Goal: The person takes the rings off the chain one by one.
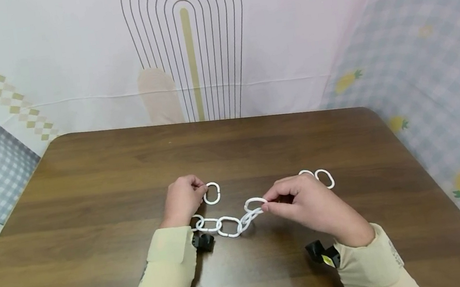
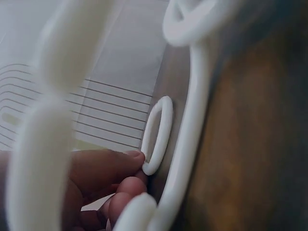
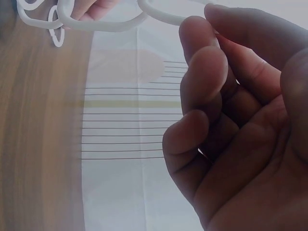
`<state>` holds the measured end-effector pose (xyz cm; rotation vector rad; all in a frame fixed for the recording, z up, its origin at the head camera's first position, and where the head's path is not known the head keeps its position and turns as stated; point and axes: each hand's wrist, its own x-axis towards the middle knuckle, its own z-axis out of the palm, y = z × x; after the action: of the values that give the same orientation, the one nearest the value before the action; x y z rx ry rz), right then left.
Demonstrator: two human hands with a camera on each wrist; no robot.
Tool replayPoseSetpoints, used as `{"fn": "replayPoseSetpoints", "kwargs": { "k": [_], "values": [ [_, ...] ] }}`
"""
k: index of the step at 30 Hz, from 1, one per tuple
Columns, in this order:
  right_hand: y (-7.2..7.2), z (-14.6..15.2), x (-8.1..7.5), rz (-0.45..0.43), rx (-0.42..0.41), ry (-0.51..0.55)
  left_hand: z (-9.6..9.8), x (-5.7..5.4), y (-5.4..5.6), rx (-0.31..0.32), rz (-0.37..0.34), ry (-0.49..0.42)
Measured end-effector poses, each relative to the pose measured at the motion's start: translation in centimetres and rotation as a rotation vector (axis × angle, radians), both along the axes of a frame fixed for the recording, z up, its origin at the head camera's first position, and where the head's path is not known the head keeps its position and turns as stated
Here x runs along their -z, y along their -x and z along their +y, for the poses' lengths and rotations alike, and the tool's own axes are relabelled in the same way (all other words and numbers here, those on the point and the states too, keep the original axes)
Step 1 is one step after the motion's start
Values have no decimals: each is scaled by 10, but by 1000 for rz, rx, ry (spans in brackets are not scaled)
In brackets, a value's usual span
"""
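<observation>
Broadly, a wooden table (image 1: 230,148) lies beneath the white chain (image 1: 228,235), which should prove light, stiff-linked and slick, best pinched along one side. At the chain's right, the right hand (image 1: 309,201) pinches its end link (image 1: 255,199); just beyond the chain, the left hand (image 1: 181,200) pinches a loose link (image 1: 218,188).

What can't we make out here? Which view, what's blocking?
Head: left end of the chain, hidden behind the left hand and cuff, so no full link count.
Head: lower part of one loose link, hidden by the right hand.
Left wrist: near link, blurred and cut off by the top and bottom edges.
Right wrist: upper parts of the chain and left hand, cut off by the top edge.
</observation>
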<state>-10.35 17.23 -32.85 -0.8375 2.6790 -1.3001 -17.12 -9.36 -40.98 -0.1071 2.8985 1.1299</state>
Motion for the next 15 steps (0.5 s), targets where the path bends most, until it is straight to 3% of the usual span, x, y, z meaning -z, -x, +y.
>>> {"fn": "replayPoseSetpoints", "kwargs": {
  "k": [15],
  "values": [
    [1, 2, -1, 8, 1, -34, 4, -3, 1, -24, -31, -6]
  ]
}}
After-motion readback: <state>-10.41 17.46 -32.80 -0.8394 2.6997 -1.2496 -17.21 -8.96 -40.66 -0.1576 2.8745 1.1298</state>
